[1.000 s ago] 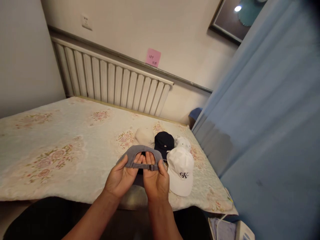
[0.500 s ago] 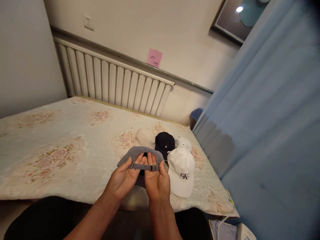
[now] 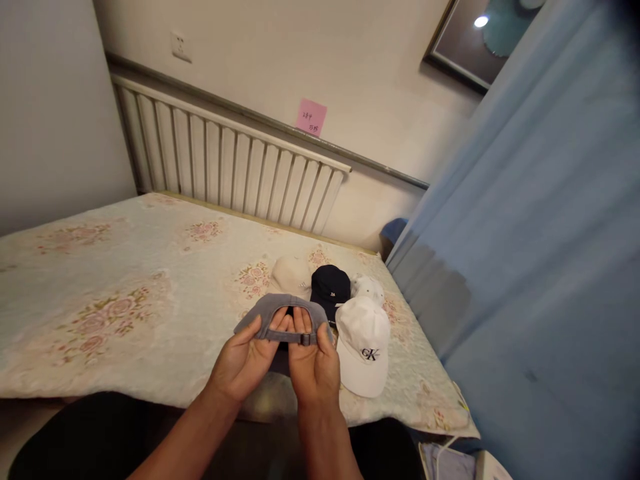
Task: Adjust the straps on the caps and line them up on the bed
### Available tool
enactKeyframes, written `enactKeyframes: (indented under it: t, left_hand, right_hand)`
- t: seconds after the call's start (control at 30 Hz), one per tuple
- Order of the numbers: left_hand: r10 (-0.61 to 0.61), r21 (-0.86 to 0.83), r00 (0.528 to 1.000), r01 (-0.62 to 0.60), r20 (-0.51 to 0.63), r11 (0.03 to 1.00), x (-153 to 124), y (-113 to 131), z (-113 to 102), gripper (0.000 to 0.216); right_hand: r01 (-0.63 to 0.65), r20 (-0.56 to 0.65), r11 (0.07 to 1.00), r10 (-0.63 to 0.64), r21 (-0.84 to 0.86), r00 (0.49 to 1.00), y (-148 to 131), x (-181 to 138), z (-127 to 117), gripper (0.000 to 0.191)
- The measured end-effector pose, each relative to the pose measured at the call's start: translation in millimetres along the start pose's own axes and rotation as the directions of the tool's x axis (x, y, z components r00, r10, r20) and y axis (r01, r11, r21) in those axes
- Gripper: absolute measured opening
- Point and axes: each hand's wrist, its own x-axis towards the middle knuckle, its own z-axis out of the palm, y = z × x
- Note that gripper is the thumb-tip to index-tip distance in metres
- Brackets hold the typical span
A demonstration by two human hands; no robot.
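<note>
A grey baseball cap [image 3: 257, 315] is held between both hands, its back opening and buckled strap facing me. My left hand [image 3: 245, 360] grips its left side, thumb on the outside and fingers inside the opening. On the other side my right hand [image 3: 313, 363] holds it the same way, thumb near the strap's buckle. Just right of my right hand lies a white cap [image 3: 363, 327] with dark letters. Behind the grey cap sit a black cap [image 3: 330, 283], a cream cap [image 3: 290, 272] and another white cap [image 3: 369, 288], partly covered.
The caps lie on a bed with a floral cover [image 3: 110, 313]. A radiator [image 3: 225, 153] runs along the wall behind it. A blue curtain [image 3: 540, 267] hangs on the right. Below the bed's right corner is a white object [image 3: 493, 465] with a cable.
The view has shifted very slightly. Both hands keep the same hold on the grey cap, and the other caps have not moved.
</note>
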Motion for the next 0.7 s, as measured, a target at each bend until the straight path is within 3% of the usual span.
enactKeyframes:
  t: [0.27, 0.7]
  left_hand:
    - [0.026, -0.025, 0.998, -0.025, 0.058, 0.999, 1.1, 0.3, -2.0, 0.050]
    - [-0.014, -0.034, 1.000, 0.015, 0.026, 0.999, -0.7, -1.1, -0.4, 0.049]
  right_hand:
    - [-0.001, -0.011, 1.000, 0.001, 0.019, 1.000, 0.0, -0.7, -0.1, 0.033]
    - [0.020, 0.025, 0.999, -0.019, -0.026, 1.000, 0.6, -2.1, -1.8, 0.029]
